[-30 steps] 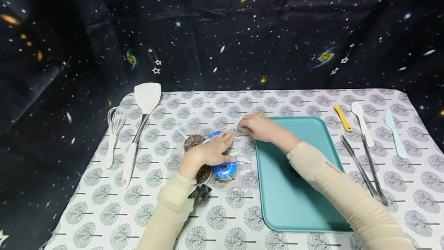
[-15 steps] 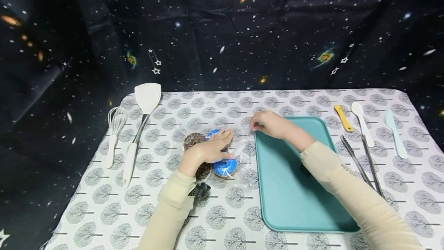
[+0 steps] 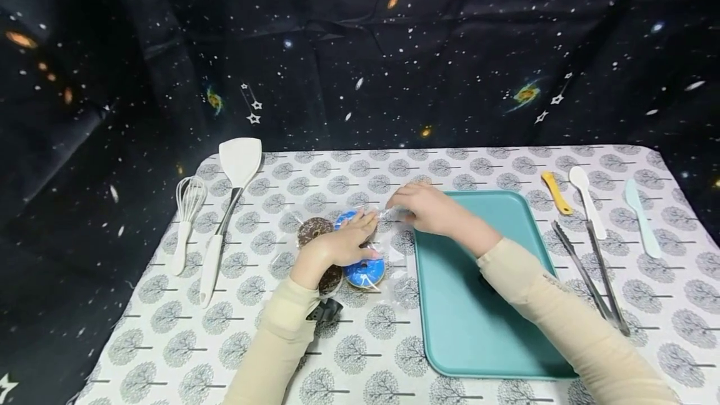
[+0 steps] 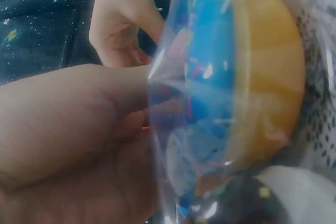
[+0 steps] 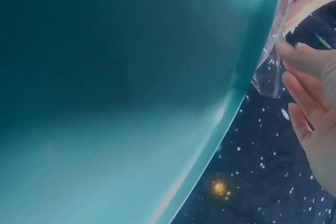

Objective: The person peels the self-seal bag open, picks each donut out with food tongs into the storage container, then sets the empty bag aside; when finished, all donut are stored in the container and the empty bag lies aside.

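Observation:
A clear plastic bag [image 3: 396,267] lies left of the tray, with donuts inside. Two have dark brown tops, one upper donut [image 3: 312,228] and one lower donut [image 3: 330,280]; blue-topped ones show as a near donut [image 3: 365,274] and a partly covered far one. My left hand [image 3: 340,245] rests over the bag with fingers extended, hiding part of the donuts. In the left wrist view, a blue donut [image 4: 212,72] shows through the film beside the palm. My right hand [image 3: 424,208] pinches the bag's far right edge; film [image 5: 270,72] meets its thumb tip in the right wrist view.
A teal tray [image 3: 484,330] lies under my right forearm. On the left are a whisk [image 3: 188,205] and a white spatula [image 3: 239,161]. Tongs [image 3: 607,292], a yellow handle [image 3: 557,192], a white spoon [image 3: 587,202] and a pale blue knife [image 3: 642,217] lie on the right.
My right hand moved right along the bag's far edge, over the tray's corner, then came back left. My left hand has stayed on the bag.

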The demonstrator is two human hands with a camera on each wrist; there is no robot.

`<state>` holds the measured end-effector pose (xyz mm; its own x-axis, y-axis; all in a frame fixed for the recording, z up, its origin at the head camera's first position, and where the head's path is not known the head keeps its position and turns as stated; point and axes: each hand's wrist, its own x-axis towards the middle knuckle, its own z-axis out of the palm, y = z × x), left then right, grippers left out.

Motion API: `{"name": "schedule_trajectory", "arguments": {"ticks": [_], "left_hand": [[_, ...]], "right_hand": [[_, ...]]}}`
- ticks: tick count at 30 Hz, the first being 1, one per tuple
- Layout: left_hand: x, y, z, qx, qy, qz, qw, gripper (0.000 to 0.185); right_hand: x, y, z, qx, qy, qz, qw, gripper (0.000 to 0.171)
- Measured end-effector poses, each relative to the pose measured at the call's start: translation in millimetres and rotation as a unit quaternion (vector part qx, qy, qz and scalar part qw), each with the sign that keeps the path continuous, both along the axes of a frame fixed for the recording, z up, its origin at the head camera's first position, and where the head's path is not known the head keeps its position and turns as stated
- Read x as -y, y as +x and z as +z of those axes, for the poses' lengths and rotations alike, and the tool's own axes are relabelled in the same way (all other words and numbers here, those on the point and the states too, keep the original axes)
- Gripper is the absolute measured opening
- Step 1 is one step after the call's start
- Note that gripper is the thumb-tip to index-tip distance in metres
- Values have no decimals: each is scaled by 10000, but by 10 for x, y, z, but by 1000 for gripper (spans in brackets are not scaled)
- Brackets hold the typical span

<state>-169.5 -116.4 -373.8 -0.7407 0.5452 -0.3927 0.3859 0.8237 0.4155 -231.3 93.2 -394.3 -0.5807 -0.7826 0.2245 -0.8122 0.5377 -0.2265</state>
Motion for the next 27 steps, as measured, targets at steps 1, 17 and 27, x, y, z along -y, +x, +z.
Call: {"name": "schedule_trajectory", "arguments": {"ticks": [1, 17, 27], "left_hand": [[7, -8, -5, 6, -27, -1, 10000, 74], [72, -94, -7, 24, 61, 146, 9999, 75], [41, -104, -17, -91, 48, -37, 9999, 74]], "right_hand": [[20, -1, -1, 62, 73, 42, 9999, 28], [-99, 20, 6, -1, 340, -130, 9993, 7], [4, 181, -27, -51, 134, 202, 9997, 24]]}}
